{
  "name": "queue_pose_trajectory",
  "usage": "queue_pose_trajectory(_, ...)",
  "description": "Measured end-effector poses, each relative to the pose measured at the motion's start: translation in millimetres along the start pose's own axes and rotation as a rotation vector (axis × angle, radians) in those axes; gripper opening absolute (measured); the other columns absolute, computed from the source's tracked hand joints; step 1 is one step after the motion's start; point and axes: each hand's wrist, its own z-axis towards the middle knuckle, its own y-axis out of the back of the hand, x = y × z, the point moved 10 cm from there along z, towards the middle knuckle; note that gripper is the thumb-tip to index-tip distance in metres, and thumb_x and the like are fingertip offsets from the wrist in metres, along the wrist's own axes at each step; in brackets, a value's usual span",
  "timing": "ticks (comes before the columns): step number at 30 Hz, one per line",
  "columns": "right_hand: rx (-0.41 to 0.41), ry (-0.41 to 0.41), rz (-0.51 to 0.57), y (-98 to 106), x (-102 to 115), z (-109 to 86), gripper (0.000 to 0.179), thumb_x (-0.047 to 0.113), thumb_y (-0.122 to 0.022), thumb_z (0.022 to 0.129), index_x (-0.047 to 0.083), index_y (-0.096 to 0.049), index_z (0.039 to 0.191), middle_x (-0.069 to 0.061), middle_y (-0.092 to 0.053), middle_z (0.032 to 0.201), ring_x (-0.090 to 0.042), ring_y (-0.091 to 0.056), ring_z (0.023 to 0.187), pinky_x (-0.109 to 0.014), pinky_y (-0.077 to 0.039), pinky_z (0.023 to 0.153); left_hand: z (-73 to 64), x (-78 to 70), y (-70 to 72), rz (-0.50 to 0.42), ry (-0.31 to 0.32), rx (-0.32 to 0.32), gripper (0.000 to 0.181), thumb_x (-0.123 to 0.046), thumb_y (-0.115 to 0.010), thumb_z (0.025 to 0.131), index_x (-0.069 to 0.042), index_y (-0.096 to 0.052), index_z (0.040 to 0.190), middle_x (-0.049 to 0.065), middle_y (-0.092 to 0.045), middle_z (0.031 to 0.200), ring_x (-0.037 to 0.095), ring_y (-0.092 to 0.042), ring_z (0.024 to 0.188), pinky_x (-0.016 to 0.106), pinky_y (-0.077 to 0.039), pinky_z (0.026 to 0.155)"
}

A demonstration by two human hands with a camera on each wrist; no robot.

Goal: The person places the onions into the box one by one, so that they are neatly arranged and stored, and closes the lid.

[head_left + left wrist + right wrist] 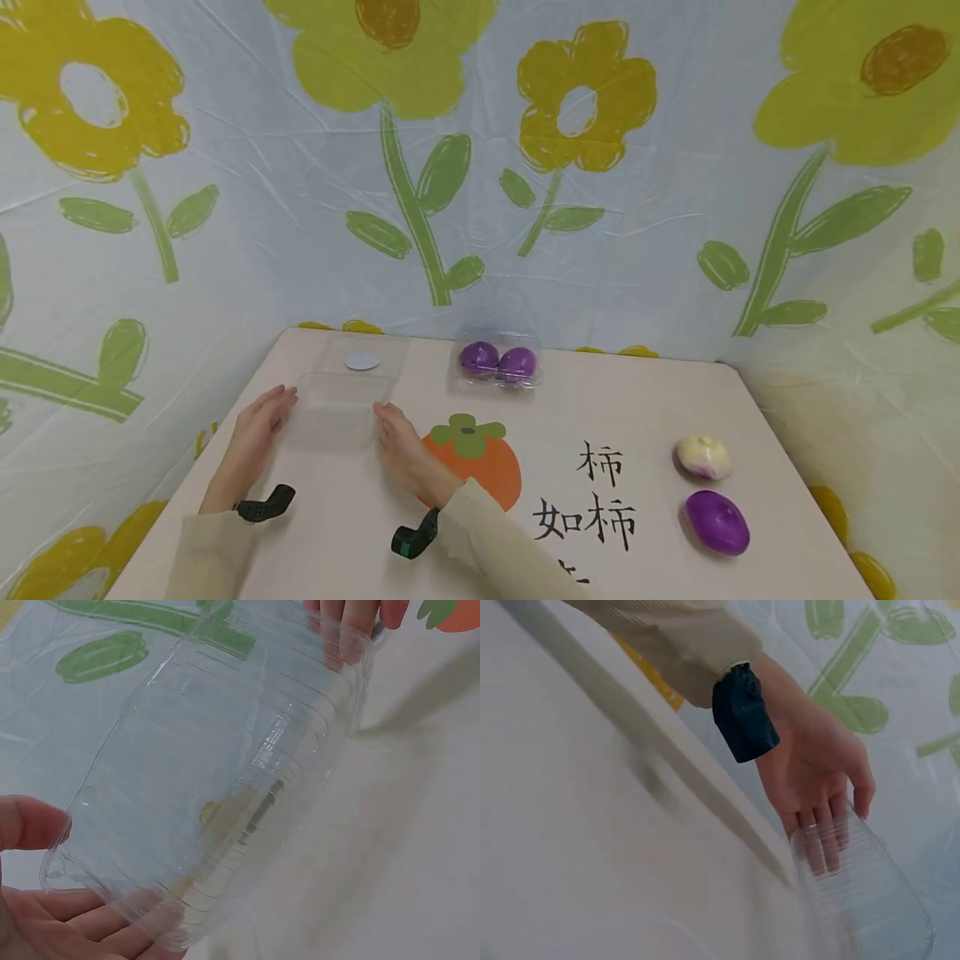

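Note:
Both hands hold a clear plastic box (341,408) by its two ends, at the left of the table. My left hand (258,429) grips the left end; in the left wrist view its thumb (30,823) lies at the rim and its fingers spread under the box. At the right end, my right hand (408,454) has its fingers (352,630) over the edge. Through the clear walls of the box, nothing shows inside. Just behind it, a clear plastic piece bears a white oval label (362,361). The right wrist view shows the left hand's palm.
A second clear box (498,383) with two purple round vegetables (478,359) stands at the back edge. On the right lie a white-and-purple round vegetable (703,457) and a purple one (717,522). The tablecloth (622,408) carries a printed persimmon (480,471) and writing.

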Motion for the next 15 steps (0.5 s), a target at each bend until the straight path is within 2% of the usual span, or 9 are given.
queue_pose_trajectory(5, -0.003, 0.000, 0.014, 0, 0, 0.1, 0.091, 0.039, -0.049, 0.100, -0.008, 0.007, 0.153, -0.024, 0.005, 0.163, -0.038, 0.003, 0.151, -0.047, -0.002, 0.122, -4.2, 0.9, 2.0, -0.025, -0.012, -0.008, 0.077, -0.036, -0.043, 0.107, 0.001, 0.001, 0.157, 0.019, -0.010, 0.164, 0.026, -0.015, 0.150, 0.042, -0.007, 0.122)
queue_pose_trajectory(10, 0.014, -0.003, 0.014, -2, 2, -8.1, 0.087, 0.036, -0.046, 0.101, -0.011, 0.006, 0.152, -0.026, 0.007, 0.162, -0.040, 0.005, 0.150, -0.048, 0.000, 0.122, -11.9, 4.9, 0.8, -0.004, -0.002, 0.005, 0.075, -0.037, -0.042, 0.107, 0.000, -0.001, 0.157, 0.017, -0.010, 0.164, 0.027, -0.014, 0.151, 0.042, -0.008, 0.122)
queue_pose_trajectory(12, 0.032, -0.018, -0.012, -2, 1, -13.8, 0.084, 0.035, -0.044, 0.102, -0.011, 0.006, 0.152, -0.026, 0.006, 0.162, -0.039, 0.005, 0.150, -0.047, 0.000, 0.122, -16.5, 8.2, 0.7, 0.004, 0.001, 0.010, 0.075, -0.037, -0.042, 0.107, -0.001, -0.002, 0.158, 0.015, -0.011, 0.165, 0.022, -0.016, 0.151, 0.041, -0.008, 0.122)
queue_pose_trajectory(15, 0.063, -0.040, -0.046, -2, -5, -23.3, 0.078, 0.031, -0.040, 0.105, -0.012, 0.005, 0.152, -0.027, 0.005, 0.162, -0.039, 0.004, 0.150, -0.047, -0.002, 0.122, -25.5, 13.0, 2.2, -0.033, -0.022, 0.015, 0.073, -0.035, -0.044, 0.107, 0.000, -0.005, 0.158, 0.009, -0.018, 0.163, 0.008, -0.028, 0.145, 0.035, -0.012, 0.122)
